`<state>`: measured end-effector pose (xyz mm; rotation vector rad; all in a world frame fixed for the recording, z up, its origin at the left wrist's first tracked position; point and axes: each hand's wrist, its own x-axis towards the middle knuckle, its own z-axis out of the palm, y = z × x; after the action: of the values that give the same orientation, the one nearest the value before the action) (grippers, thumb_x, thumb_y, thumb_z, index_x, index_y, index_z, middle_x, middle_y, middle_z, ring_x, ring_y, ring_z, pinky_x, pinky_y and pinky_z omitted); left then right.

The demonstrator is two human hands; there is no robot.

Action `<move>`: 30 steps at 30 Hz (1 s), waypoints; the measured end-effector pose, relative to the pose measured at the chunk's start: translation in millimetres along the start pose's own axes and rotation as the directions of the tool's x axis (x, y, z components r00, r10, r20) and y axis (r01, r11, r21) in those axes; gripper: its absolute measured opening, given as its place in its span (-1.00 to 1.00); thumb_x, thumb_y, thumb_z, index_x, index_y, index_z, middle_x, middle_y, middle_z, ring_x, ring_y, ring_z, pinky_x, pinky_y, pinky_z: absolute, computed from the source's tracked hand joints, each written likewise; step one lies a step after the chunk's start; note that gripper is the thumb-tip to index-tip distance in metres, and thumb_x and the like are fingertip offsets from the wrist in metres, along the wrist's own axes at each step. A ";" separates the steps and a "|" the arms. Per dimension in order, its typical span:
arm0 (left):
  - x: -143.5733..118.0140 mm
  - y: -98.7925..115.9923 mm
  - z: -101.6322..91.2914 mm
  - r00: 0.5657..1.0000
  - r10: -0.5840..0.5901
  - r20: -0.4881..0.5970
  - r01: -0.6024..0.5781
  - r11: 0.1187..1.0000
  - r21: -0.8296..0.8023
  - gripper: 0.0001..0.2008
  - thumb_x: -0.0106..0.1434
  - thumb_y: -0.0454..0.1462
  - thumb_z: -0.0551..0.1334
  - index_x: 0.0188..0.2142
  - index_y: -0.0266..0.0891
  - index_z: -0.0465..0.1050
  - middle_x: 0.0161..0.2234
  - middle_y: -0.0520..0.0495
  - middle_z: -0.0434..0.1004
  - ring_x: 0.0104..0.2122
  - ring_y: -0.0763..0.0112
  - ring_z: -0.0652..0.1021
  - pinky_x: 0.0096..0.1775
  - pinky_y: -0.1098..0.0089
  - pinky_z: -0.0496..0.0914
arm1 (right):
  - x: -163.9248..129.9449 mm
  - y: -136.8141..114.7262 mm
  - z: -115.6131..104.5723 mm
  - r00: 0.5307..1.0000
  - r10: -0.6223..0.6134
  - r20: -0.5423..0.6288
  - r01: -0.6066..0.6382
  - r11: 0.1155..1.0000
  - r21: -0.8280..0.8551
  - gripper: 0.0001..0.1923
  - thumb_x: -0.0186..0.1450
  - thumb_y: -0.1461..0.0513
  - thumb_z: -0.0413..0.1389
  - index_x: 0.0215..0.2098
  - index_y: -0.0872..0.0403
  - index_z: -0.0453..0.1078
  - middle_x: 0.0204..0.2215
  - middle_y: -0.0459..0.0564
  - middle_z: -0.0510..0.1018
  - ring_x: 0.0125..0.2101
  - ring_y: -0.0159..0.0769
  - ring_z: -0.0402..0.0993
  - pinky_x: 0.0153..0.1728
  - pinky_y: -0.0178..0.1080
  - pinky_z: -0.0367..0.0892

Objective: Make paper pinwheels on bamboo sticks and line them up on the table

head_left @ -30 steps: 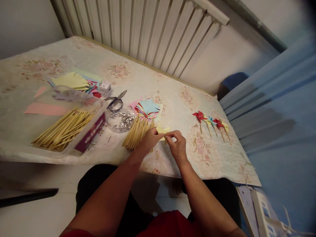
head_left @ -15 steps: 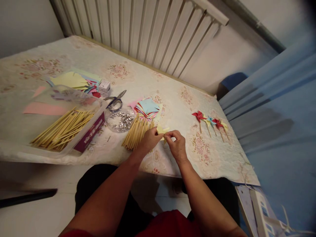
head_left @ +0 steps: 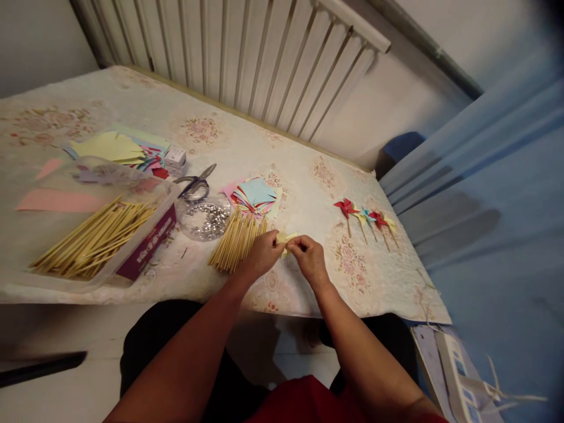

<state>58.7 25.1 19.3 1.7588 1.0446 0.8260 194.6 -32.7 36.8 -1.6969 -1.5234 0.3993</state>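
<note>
Between my two hands is a small piece of yellow paper [head_left: 288, 237], partly folded and half hidden by fingers. My left hand [head_left: 264, 252] pinches its left side, close to a bundle of thin wooden sticks [head_left: 233, 241]. From the right, my right hand [head_left: 308, 255] pinches the paper's edge between thumb and forefinger. Just behind the sticks lies a pile of cut paper squares [head_left: 255, 195], a light blue one on top. A round clear dish of shiny metal pins [head_left: 207, 220] sits left of the sticks.
Finished paper pinwheels [head_left: 368, 217] lie in a row on the right. Scissors [head_left: 196, 183] rest behind the dish. On the left, a clear plastic box [head_left: 170, 197] has more sticks behind or inside it, near coloured paper sheets [head_left: 108, 147] and a small white box [head_left: 175, 157].
The view has shifted slightly, so the table things sit a little further left. Both hands stay on the yellow paper, whose visible part looks flatter and smaller.
</note>
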 end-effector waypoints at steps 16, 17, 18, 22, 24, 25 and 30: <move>0.8 -4.4 4.0 1.000 -0.005 0.017 0.004 1.000 0.029 -0.90 0.12 -0.36 0.13 -0.52 -0.25 0.25 -0.58 0.12 0.22 -0.52 0.51 0.23 -0.43 0.44 0.07 | -3.2 -0.1 8.9 0.971 0.237 -0.021 -0.232 0.963 0.136 -0.88 0.13 0.19 0.11 -0.52 0.06 0.39 -0.58 -0.14 0.44 -0.52 -0.34 0.30 -0.44 -0.30 0.23; 0.7 -4.6 4.0 1.000 -0.009 0.019 0.008 1.000 0.027 -0.90 0.12 -0.36 0.13 -0.52 -0.25 0.26 -0.58 0.12 0.22 -0.52 0.51 0.23 -0.44 0.44 0.07 | -3.2 -0.5 8.2 0.976 0.217 -0.019 -0.213 0.970 0.118 -0.88 0.13 0.19 0.11 -0.53 0.06 0.39 -0.58 -0.13 0.44 -0.51 -0.34 0.31 -0.43 -0.30 0.24; 0.5 -4.6 3.8 1.000 -0.012 0.021 0.011 1.000 0.019 -0.90 0.12 -0.36 0.13 -0.52 -0.25 0.26 -0.58 0.12 0.23 -0.52 0.51 0.24 -0.44 0.44 0.07 | -2.9 -1.3 6.3 0.987 0.160 -0.019 -0.158 0.985 0.074 -0.88 0.14 0.20 0.10 -0.53 0.06 0.39 -0.56 -0.12 0.44 -0.49 -0.33 0.32 -0.40 -0.29 0.24; 0.3 -2.4 2.1 0.999 -0.006 0.034 0.007 1.000 -0.026 -0.91 0.13 -0.35 0.12 -0.51 -0.25 0.26 -0.57 0.12 0.23 -0.51 0.51 0.25 -0.43 0.44 0.08 | -1.3 -4.9 -4.6 0.988 -0.147 0.053 0.154 0.978 -0.140 -0.86 0.21 0.25 0.06 -0.48 0.04 0.40 -0.46 -0.05 0.46 -0.36 -0.27 0.36 -0.25 -0.24 0.25; 0.3 -0.8 1.1 0.999 -0.014 0.034 0.015 1.000 -0.027 -0.90 0.13 -0.35 0.12 -0.52 -0.25 0.25 -0.58 0.13 0.22 -0.52 0.52 0.25 -0.43 0.44 0.07 | -0.9 -4.4 -5.6 0.982 -0.176 0.064 0.184 0.970 -0.157 -0.86 0.23 0.26 0.05 -0.47 0.04 0.40 -0.46 -0.04 0.46 -0.35 -0.27 0.36 -0.24 -0.23 0.25; 0.3 -0.1 0.6 0.999 -0.024 0.030 0.024 0.999 -0.022 -0.89 0.12 -0.36 0.13 -0.53 -0.25 0.23 -0.59 0.14 0.21 -0.52 0.52 0.25 -0.44 0.44 0.07 | -1.0 -3.4 -4.2 0.987 -0.152 0.046 0.157 0.978 -0.138 -0.87 0.22 0.26 0.06 -0.48 0.05 0.39 -0.47 -0.04 0.46 -0.37 -0.28 0.36 -0.26 -0.24 0.25; -0.4 1.4 -0.3 0.999 -0.048 0.021 0.049 0.999 -0.022 -0.87 0.11 -0.37 0.12 -0.54 -0.25 0.21 -0.59 0.14 0.18 -0.53 0.53 0.23 -0.44 0.44 0.06 | -2.5 1.8 7.0 0.992 0.125 -0.024 -0.123 0.989 0.077 -0.88 0.15 0.22 0.10 -0.53 0.06 0.36 -0.56 -0.12 0.42 -0.50 -0.33 0.31 -0.43 -0.30 0.23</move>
<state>58.7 24.5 20.7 1.7134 1.0563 0.7849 190.4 -32.5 30.4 -1.7361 -1.3689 0.4890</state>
